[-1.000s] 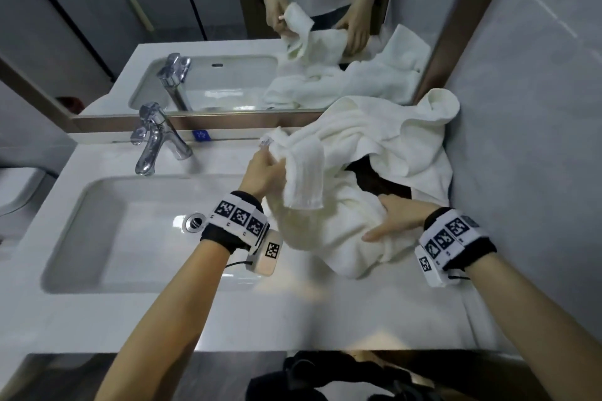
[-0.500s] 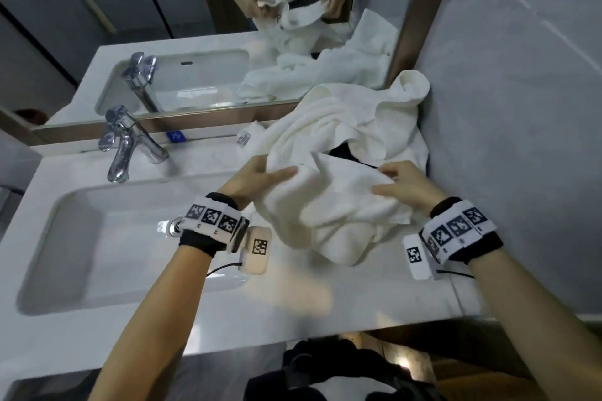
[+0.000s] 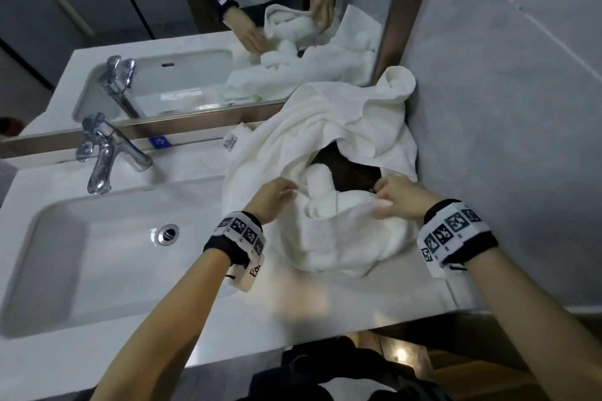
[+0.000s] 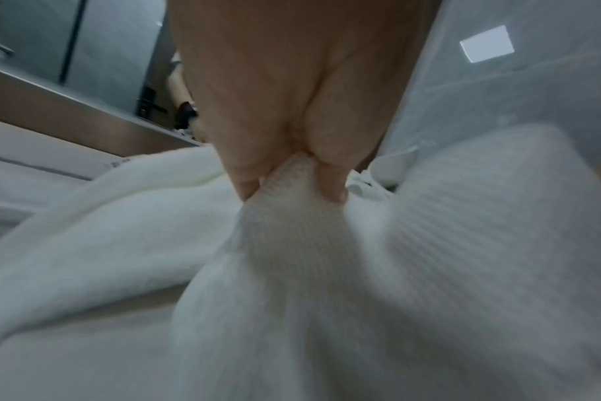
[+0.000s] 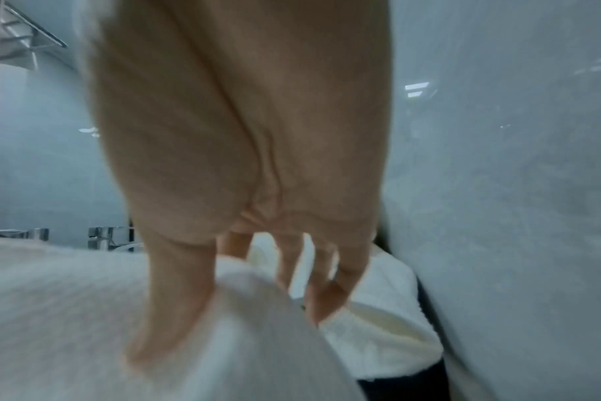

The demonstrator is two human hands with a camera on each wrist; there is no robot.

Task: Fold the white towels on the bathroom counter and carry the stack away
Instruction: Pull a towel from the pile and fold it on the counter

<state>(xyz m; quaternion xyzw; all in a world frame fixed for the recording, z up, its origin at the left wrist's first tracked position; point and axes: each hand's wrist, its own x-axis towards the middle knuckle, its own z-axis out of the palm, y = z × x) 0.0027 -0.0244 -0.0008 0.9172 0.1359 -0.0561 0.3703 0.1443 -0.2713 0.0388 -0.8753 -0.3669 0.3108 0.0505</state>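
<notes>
A heap of white towels [image 3: 329, 127] lies crumpled on the right end of the white counter [image 3: 293, 312], against the grey wall. In front of it lies a smaller ribbed white towel [image 3: 345, 238], bunched up. My left hand [image 3: 277, 197] pinches a fold of that ribbed towel [image 4: 292, 217] between thumb and fingers. My right hand [image 3: 394, 197] grips its other edge, thumb on top and fingers [image 5: 330, 282] curled behind the cloth [image 5: 244, 312]. A dark object [image 3: 342, 166] shows through a gap in the heap.
A sink basin [image 3: 107, 254] with a drain [image 3: 168, 234] fills the counter's left half, with a chrome tap [image 3: 104, 153] behind it. A mirror [image 3: 195, 26] runs along the back. The grey tiled wall [image 3: 505, 107] stands close on the right.
Both hands have drawn the small towel toward me and down onto the counter. The right hand went from lying flat on the cloth to gripping its edge. The head view has shifted.
</notes>
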